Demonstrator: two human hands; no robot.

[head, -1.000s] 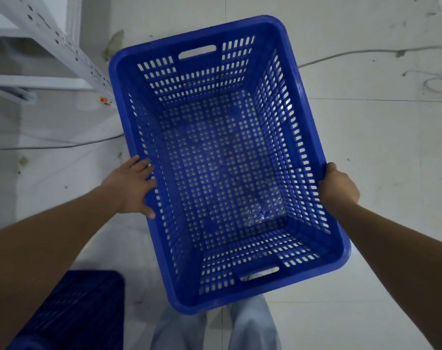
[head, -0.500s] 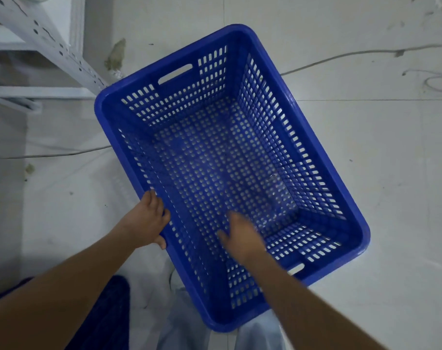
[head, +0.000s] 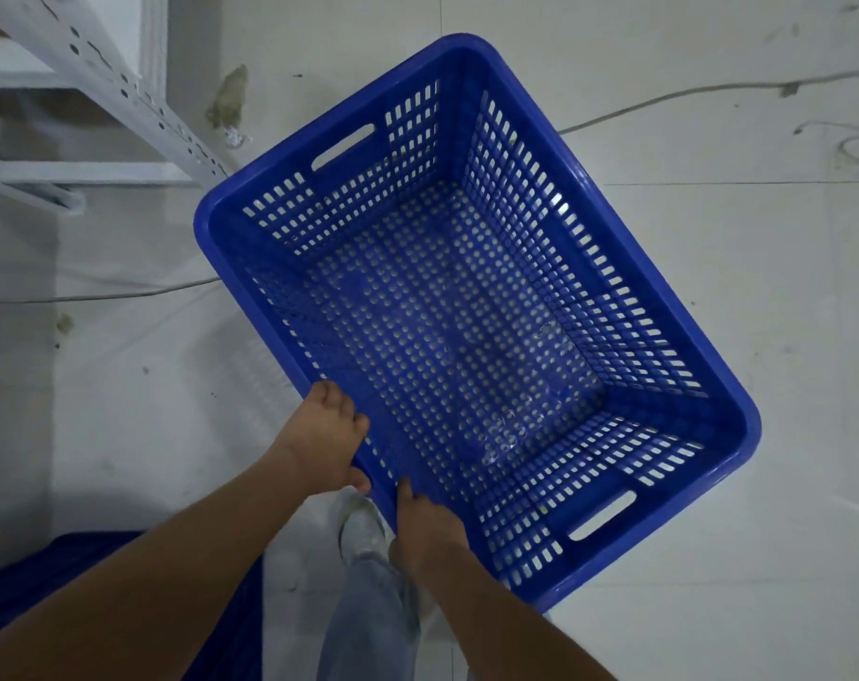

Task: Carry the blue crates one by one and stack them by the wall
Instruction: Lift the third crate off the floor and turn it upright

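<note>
An empty blue perforated crate (head: 471,317) fills the middle of the view, held above the pale floor and turned diagonally, with handle slots at its far left and near right ends. My left hand (head: 321,437) grips the crate's near-left long rim from outside. Just below it, my right hand (head: 430,530) holds the same rim, thumb on the inner wall. Both hands are on one side of the crate. A second blue crate (head: 98,607) shows partly at the bottom left, behind my left forearm.
A white perforated metal rack post (head: 123,90) slants across the upper left, with shelf frames beside it. A thin cable (head: 663,98) runs over the floor at the upper right, another at the left. My legs and a shoe (head: 363,533) are under the crate.
My right hand has left the crate's right rim, crossed over the inside and now grips the left rim beside my left hand. The crate has swung clockwise and shifted right.
</note>
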